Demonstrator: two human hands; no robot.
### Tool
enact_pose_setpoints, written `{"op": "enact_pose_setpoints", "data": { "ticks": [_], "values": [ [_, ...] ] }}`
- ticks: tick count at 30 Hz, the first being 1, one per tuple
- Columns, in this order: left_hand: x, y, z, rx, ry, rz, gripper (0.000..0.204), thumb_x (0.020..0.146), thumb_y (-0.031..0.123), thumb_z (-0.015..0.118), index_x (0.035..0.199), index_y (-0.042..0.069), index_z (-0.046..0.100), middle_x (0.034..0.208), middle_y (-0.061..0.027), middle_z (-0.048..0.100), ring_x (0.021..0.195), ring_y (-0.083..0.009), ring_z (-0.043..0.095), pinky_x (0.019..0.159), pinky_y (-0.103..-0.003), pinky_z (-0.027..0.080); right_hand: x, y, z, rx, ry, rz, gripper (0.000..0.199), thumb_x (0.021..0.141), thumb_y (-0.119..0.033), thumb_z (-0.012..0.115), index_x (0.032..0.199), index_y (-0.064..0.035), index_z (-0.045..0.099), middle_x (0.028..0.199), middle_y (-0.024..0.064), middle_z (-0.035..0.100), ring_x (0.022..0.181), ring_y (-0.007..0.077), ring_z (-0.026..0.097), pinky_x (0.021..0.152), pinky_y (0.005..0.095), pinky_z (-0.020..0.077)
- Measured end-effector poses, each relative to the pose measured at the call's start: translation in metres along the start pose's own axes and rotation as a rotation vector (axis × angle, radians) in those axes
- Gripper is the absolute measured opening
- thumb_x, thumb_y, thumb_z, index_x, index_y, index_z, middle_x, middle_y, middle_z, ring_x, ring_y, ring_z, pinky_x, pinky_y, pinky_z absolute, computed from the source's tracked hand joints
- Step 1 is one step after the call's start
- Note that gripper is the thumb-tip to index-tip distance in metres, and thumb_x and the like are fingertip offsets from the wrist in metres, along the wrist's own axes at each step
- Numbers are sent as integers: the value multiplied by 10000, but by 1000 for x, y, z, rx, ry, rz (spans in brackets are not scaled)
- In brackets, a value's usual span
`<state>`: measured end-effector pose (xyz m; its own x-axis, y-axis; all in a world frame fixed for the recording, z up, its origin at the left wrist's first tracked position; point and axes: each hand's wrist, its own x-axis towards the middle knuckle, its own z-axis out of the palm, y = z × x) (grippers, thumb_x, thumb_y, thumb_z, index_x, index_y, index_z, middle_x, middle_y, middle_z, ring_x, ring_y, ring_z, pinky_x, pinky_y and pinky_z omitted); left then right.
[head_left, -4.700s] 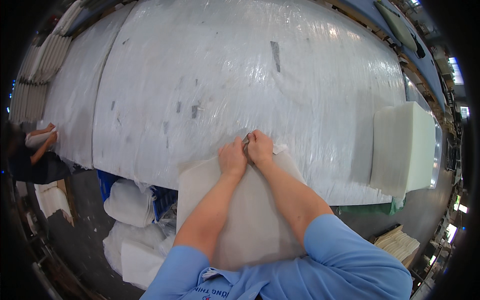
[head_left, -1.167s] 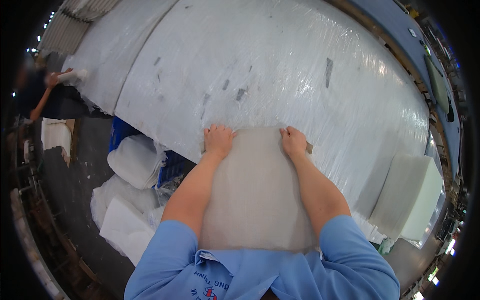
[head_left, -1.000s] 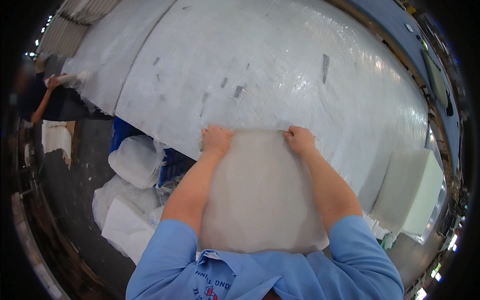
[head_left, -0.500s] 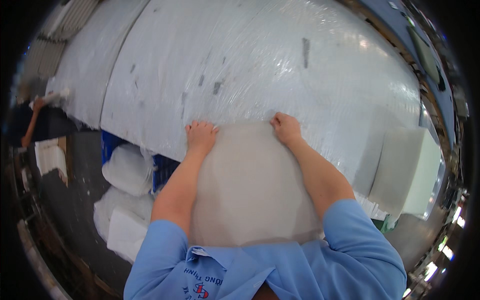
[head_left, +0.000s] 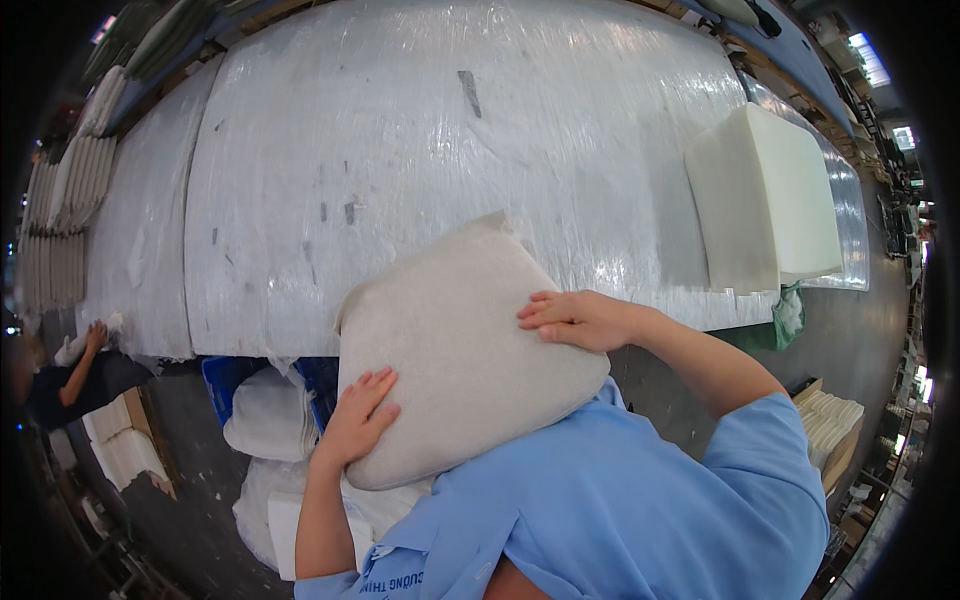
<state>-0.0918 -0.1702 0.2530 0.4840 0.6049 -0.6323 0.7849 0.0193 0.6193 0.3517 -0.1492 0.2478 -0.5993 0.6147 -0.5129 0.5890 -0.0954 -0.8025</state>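
A light beige fabric-covered cushion, squarish with rounded near corners, rests partly on the plastic-wrapped table and leans against my body. Its far corner points up and away, with a loose edge of cloth there. My left hand lies on the cushion's left side, fingers stretched out and thumb apart. On its right side my right hand presses lightly with extended fingers. Neither hand is wrapped round the cushion. The cushion's underside is hidden.
A stack of white foam sheets stands at the table's right end. Blue crates with white padded pieces are below the near left edge. Another person's arm reaches to the table at far left, near stacked cushions.
The cushion has turned and tilted, its far edge now a raised corner. My hands have left that far edge, the left coming nearer me, the right resting on the right side.
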Motion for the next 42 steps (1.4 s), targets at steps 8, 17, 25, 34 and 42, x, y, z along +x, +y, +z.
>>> {"op": "enact_pose_setpoints", "data": {
  "ticks": [8, 17, 25, 34, 42],
  "values": [
    [70, -76, 2, -43, 93, -37, 535, 1090, 337, 493, 1576, 113, 488, 1677, -110, 404, 1584, -394, 256, 1305, -444, 167, 89, 50, -14, -109, -31, 12, 500, 1099, -319, 464, 1502, -40, 563, 1625, 100, 481, 1560, 282, 341, 1260, 442, 299],
    [106, -103, -19, -273, 269, -191, 495, 1077, 296, 549, 1516, 68, 557, 1620, -148, 482, 1540, -283, 383, 1282, -388, 248, 186, 80, -30, -154, -36, 52, 526, 1071, -355, 518, 1501, -58, 577, 1614, 112, 496, 1529, 298, 390, 1238, 421, 319],
    [-30, -18, -13, -1381, 607, -208, 512, 1081, 356, 544, 1417, -23, 624, 1518, -166, 576, 1405, -264, 536, 1192, -388, 395, 43, 19, -27, 756, 333, 37, 467, 1088, -374, 533, 1297, -6, 730, 1384, 144, 691, 1325, 243, 601, 1141, 368, 433],
    [-26, -36, -20, -950, 1109, 191, 449, 1123, 331, 438, 1221, -21, 700, 1185, -126, 727, 1135, -242, 656, 1040, -407, 485, 39, -39, 12, 1000, 1100, -223, 672, 1122, -502, 413, 994, 56, 765, 979, 153, 772, 892, 212, 713, 861, 356, 544],
    [-13, 72, -67, 561, 1016, 653, 459, 880, 299, 742, 1277, 76, 687, 1190, -99, 704, 1074, -302, 653, 949, -459, 460, 63, -91, -27, 40, 1298, 12, 419, 1034, -398, 604, 984, -29, 796, 916, 139, 776, 850, 250, 725, 834, 373, 543]
  ]
}}
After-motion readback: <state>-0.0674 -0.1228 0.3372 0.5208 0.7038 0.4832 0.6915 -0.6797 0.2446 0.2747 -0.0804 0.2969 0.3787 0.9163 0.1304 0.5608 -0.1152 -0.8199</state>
